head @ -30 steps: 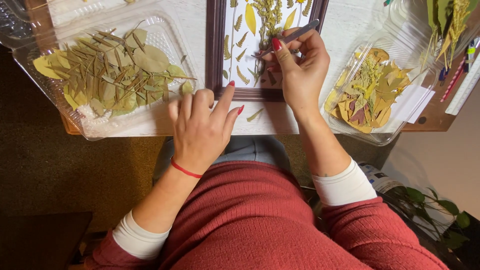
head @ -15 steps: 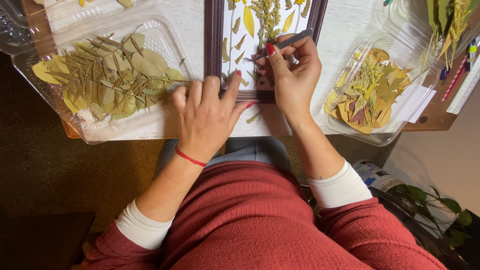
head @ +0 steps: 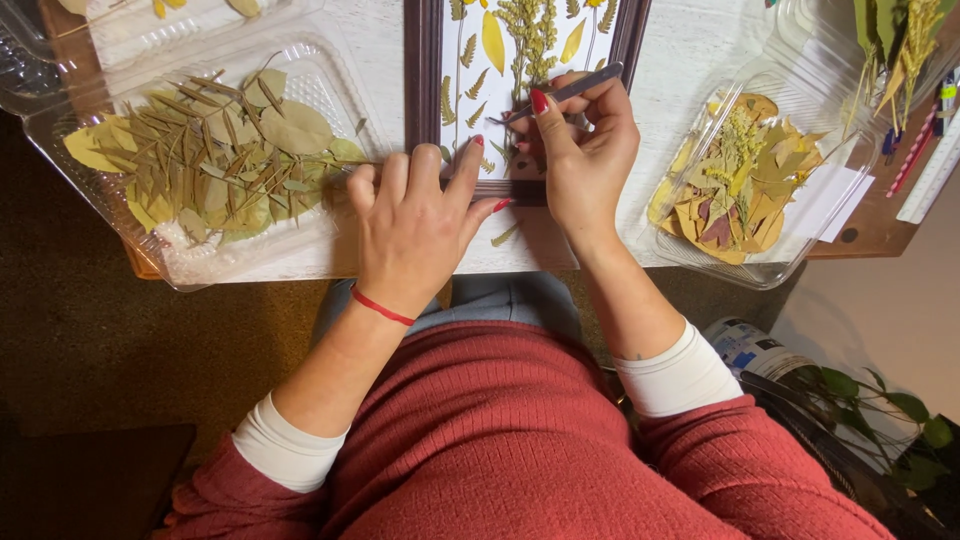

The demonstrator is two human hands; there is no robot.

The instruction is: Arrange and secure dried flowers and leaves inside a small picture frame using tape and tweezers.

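My left hand [head: 420, 225] now lies flat and open, palm down, across the lower left corner of the frame [head: 425, 80], fingertips on the white sheet inside it. A second ago it sat below the frame on the surface [head: 690, 50]; it has slid up and over, which I judge pins the frame steady for fine placing. My right hand [head: 585, 150] stays over the frame's lower right part, closed on the tweezers [head: 570, 92], their tip pointing left at the pressed sprigs; it has barely shifted. A loose leaf [head: 505, 234] lies just below the frame. The leaf tray [head: 160, 255] left of the frame and the petal tray [head: 790, 245] to its right are unmoved.
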